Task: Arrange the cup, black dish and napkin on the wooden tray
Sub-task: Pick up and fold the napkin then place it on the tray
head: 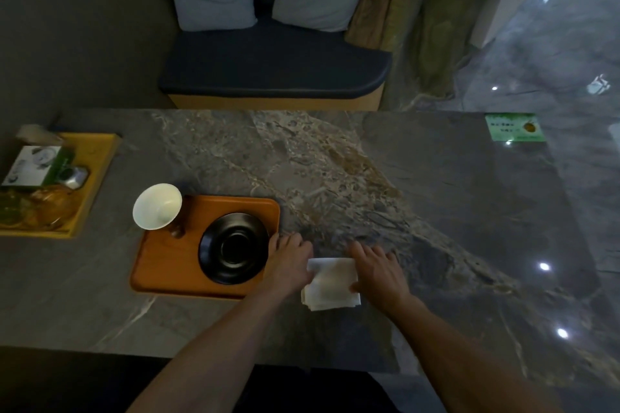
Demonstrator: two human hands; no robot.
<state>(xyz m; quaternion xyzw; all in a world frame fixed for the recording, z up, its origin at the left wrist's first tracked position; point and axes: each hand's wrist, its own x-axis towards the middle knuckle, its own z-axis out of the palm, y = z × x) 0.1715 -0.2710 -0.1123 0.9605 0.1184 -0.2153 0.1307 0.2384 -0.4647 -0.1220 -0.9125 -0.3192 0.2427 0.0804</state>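
The white napkin [330,283] lies flat on the grey marble table [436,198], just to the right of the wooden tray [161,265] and not on it. It sits between the two hands. The left hand [290,260] rests palm down at the napkin's left edge, its fingers fairly straight and spread; the fingertips reach toward the tray's right rim and the edge of the black dish [235,248], though whether they touch either cannot be told. The right hand [377,270] lies palm down on the napkin's right side, fingers extended over the table beyond it and the thumb side pressing the paper. Neither hand has its fingers curled round anything.

The napkin is a folded square of thin white paper, with layered edges showing at its lower left corner.

The black dish is round and shallow with a sunken centre, glossy, and stands on the right half of the tray. The white cup [157,206] has a wide flaring mouth and stands at the tray's far left corner, its rim overhanging the tray edge in this view; a small dark brown object stands just beside its base, too dim to identify. The tray is reddish-brown, rectangular with rounded corners and a low rim.

Further left on the table is a yellow tray [100,161] holding a green and white box [33,166] and glassware.
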